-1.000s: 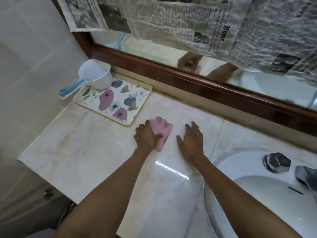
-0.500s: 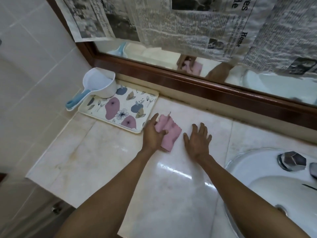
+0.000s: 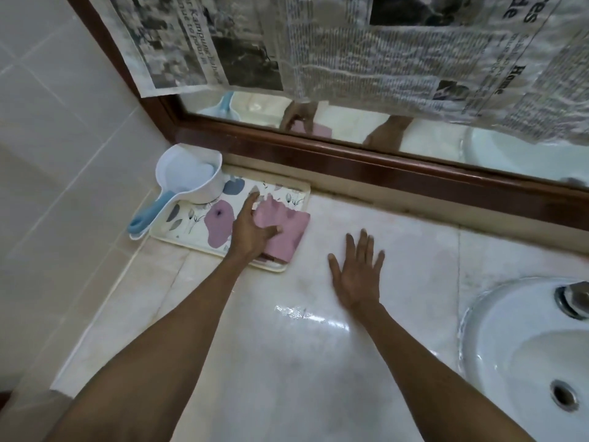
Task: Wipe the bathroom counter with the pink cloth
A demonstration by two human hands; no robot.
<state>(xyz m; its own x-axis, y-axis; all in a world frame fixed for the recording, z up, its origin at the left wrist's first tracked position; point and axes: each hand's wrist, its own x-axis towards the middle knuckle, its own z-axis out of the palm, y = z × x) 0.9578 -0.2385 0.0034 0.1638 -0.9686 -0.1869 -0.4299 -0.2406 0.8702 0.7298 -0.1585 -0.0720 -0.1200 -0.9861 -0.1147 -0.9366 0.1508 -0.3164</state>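
Both hands were down: your left hand (image 3: 251,232) pressed the pink cloth (image 3: 283,232) flat over the floral tray (image 3: 191,226) edge, probably for wiping pressure; your right hand (image 3: 358,272) lay spread, empty, on the counter (image 3: 287,362), seemingly bracing you.

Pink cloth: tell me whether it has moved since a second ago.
Yes. The pink cloth, under the left hand, has slid left and away, from bare counter onto the floral tray.
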